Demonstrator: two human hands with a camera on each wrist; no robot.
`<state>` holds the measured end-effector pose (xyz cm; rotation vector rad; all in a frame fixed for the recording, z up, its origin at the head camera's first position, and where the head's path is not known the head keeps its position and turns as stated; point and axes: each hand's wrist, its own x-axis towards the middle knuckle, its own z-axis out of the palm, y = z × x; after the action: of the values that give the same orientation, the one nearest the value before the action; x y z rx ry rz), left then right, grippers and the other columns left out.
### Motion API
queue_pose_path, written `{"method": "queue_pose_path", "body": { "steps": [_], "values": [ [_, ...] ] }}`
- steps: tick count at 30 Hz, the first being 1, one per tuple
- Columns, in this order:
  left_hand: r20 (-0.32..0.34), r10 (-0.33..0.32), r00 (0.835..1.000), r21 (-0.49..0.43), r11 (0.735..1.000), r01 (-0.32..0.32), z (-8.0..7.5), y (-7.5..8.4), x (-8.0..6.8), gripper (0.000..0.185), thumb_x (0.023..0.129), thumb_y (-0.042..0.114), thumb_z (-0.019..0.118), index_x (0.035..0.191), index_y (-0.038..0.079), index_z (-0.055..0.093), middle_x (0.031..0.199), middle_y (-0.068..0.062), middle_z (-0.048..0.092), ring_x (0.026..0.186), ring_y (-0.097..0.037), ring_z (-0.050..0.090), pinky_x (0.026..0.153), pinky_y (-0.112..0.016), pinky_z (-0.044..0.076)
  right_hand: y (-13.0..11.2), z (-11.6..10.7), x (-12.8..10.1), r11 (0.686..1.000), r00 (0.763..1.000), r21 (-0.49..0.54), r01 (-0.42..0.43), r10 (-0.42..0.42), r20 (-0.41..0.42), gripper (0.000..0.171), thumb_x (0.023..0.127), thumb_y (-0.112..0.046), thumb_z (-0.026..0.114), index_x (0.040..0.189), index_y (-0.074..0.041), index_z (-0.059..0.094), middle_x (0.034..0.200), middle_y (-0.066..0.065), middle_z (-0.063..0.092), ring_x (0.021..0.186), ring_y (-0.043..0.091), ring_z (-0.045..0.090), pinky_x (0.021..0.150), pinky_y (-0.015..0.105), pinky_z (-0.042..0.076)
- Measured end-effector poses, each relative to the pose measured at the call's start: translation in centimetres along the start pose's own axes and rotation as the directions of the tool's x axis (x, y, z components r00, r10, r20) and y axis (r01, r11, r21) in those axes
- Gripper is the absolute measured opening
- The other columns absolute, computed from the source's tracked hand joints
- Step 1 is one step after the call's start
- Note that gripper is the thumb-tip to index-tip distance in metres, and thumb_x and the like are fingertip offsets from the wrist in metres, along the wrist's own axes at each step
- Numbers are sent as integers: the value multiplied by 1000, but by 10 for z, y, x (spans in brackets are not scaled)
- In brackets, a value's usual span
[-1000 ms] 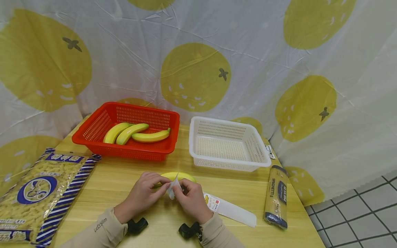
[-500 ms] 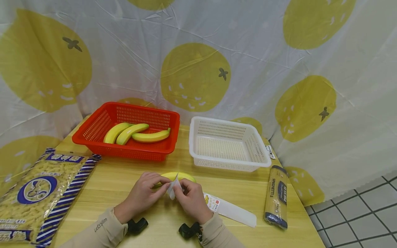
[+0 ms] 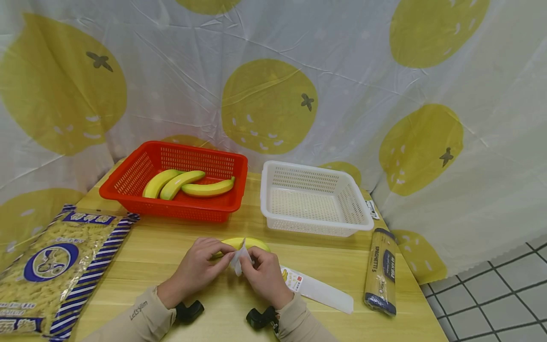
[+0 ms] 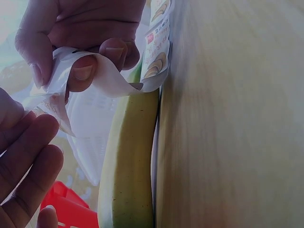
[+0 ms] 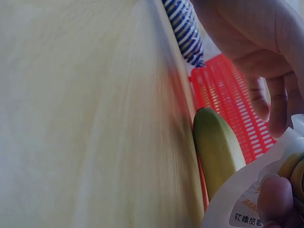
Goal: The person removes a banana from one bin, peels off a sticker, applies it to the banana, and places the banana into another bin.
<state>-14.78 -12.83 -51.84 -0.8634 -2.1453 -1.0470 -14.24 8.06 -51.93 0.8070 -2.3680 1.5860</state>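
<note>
Both hands meet over the table in front of a yellow banana (image 3: pixel 260 244) that lies on the wood. The left hand (image 3: pixel 197 267) pinches the curled corner of a white strip of banana stickers (image 3: pixel 326 294) between thumb and forefinger, its other fingers spread loosely. Gripping the same strip, the right hand (image 3: pixel 266 276) has its thumb on the printed face and fingers behind. In the left wrist view the strip's end (image 4: pixel 111 78) bends round the right fingers, and printed labels hang beside the banana (image 4: pixel 133 166). The rest of the strip trails right across the table.
A red basket (image 3: pixel 205 216) with 3 bananas stands at the back left, a white basket (image 3: pixel 307 228) at the back right. A large pasta bag (image 3: pixel 51 266) lies on the left, a spaghetti pack (image 3: pixel 379 270) near the right table edge. A patterned curtain (image 3: pixel 179 71) hangs behind.
Hardly anything moves; the pinched corner of the sticker strip shifts very slightly between the fingertips. Baskets, bananas and packs stay in place.
</note>
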Motion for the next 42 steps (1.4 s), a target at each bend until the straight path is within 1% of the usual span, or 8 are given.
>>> {"method": "queue_pose_path", "body": {
  "steps": [6,15,21,23,27,30,35,42],
  "values": [
    [-11,4,1000,0,1000,-4,1,1,0,27,81,3,84,99,22,77,92,13,75,87,-8,69,85,-34,44,-1,-1,-1,1000,1000,10,-10,10,-4,14,101,-15,65,88,-15,70,68,-3,65,56,-4,48,49,16,42],
    [6,-22,1000,-1,1000,22,0,1,0,23,83,7,84,99,22,77,92,16,74,89,-5,69,86,-30,44,-3,-1,-1,999,1000,36,-26,27,-15,13,100,-12,66,89,-12,71,70,1,68,56,-2,50,51,15,40],
    [9,-27,1000,1,1000,27,-1,1,0,24,82,6,85,99,22,77,92,16,74,88,-6,69,86,-31,44,-2,-1,-1,999,1000,34,-18,19,-11,12,101,-13,64,91,-14,70,71,-1,66,56,-3,49,49,17,42],
    [-2,-13,1000,5,1000,13,-1,1,0,26,81,5,85,99,22,77,91,15,74,86,-6,69,86,-32,44,-1,-1,-1,999,1000,33,-20,20,-7,11,101,-13,64,91,-14,70,71,-2,66,56,-3,49,49,17,42],
    [10,-28,1000,4,1000,28,-2,3,1,24,83,6,84,99,22,77,91,15,74,87,-6,69,86,-32,44,-1,-1,-1,999,1000,36,-29,29,-3,11,101,-13,63,93,-13,71,72,-1,67,56,-2,50,49,18,43],
    [29,-51,998,3,999,51,-3,3,1,20,84,9,83,99,22,77,92,15,74,88,-5,68,87,-32,44,-2,0,-1,999,1000,42,-29,30,-9,11,101,-9,63,94,-10,71,73,3,68,55,-3,49,48,17,41],
    [22,-42,999,8,999,42,-2,2,1,20,84,9,84,98,22,77,91,16,74,88,-4,68,87,-30,44,-1,1,-2,998,999,51,-28,28,-16,11,99,-3,63,93,-7,71,70,7,68,53,-4,46,47,15,38],
    [9,-29,1000,-5,1000,30,-1,1,0,20,84,8,84,99,21,77,91,14,74,88,-6,69,86,-31,43,-4,-2,-1,997,998,54,-61,61,-7,12,99,-5,62,94,-11,71,70,2,67,52,-2,47,47,16,39]
  ]
}}
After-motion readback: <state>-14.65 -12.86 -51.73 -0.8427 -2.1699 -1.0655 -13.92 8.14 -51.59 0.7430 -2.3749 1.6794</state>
